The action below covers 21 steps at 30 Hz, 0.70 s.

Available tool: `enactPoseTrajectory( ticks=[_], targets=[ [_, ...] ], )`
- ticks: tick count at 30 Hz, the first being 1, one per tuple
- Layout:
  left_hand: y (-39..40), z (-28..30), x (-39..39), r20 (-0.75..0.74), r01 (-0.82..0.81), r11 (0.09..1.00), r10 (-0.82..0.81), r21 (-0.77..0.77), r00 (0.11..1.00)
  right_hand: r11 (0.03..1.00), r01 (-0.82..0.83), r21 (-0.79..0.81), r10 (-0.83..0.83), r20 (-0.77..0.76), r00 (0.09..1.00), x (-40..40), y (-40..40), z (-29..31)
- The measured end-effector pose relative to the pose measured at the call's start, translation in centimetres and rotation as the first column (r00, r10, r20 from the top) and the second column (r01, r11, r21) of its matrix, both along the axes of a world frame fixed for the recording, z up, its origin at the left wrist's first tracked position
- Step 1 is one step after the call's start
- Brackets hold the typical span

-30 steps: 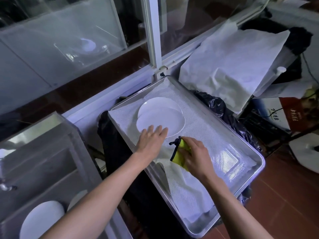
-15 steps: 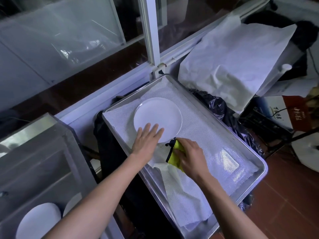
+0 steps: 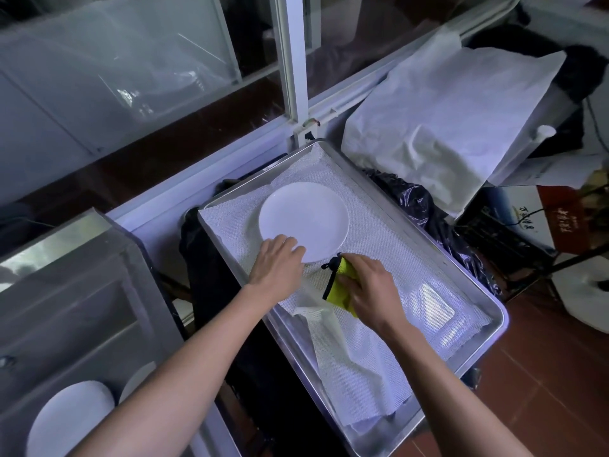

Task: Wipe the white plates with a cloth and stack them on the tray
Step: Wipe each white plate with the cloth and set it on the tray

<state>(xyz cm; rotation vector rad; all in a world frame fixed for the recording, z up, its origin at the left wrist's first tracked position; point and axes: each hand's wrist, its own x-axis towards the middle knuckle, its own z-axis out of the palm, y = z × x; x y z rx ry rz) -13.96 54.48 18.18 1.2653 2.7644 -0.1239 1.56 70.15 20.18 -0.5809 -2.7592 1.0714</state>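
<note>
Hiding plate [image 3: 303, 219] near edge: left hand [image 3: 276, 268] fingers [image 3: 290, 247].

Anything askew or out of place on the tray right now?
The white mesh liner is rumpled and folded over near the tray's front edge, not flat. The plate stack looks aligned; nothing spilled or visibly damaged.

The tray [image 3: 487, 338] is dull brushed metal, lined with a white woven mesh sheet [image 3: 379, 219]. The plate [image 3: 306, 219] looks smooth and matt; the cloth [image 3: 341, 291] is soft yellow fabric.
</note>
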Motion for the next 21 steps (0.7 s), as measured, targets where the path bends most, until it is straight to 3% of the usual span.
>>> enactPoseTrajectory(
  ticks=[7, 13, 17, 21],
  targets=[
    [-4.4, 1.5, 2.3, 0.042, -0.059, 0.991, 0.054, 0.120, 0.998, 0.999, -0.028, 0.038, 0.031, -0.083, 0.996, -0.5, -1.5, 1.9],
    [-11.2, 1.9, 4.0, 0.097, -0.202, 0.947, 0.183, 0.251, 0.978, 0.985, -0.143, 0.093, 0.153, -0.110, 0.982, -2.3, -6.6, 3.8],
    [-17.0, 1.9, 5.4, 0.107, -0.322, 0.881, 0.304, 0.347, 0.947, 0.963, -0.239, 0.124, 0.256, -0.135, 0.957, -3.6, -11.8, 4.7],
    [-23.6, 1.6, 6.5, 0.240, -0.471, 0.762, 0.406, 0.444, 0.882, 0.934, -0.328, 0.144, 0.347, -0.136, 0.928, -4.8, -18.5, 5.0]
  ],
)
